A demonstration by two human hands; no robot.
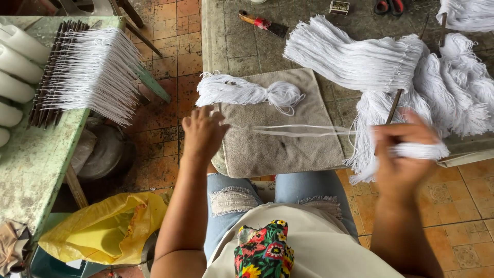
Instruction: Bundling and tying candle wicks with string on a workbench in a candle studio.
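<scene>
thin white strands [293, 131] stretch taut across a grey cloth [288, 149] that lies on the person's lap, running between both hands. the left hand [203, 134] pinches the strands' left end at the cloth's left edge, fingers closed on them. the right hand [404, 154], blurred, is clamped on a small bundle of white string [417, 150] past the cloth's right edge. a tied white tassel [247, 91] lies at the cloth's far edge. heaps of white string [360, 59] cover the stone table beyond. a green table [31, 164] on the left carries a rack of strings [92, 72].
</scene>
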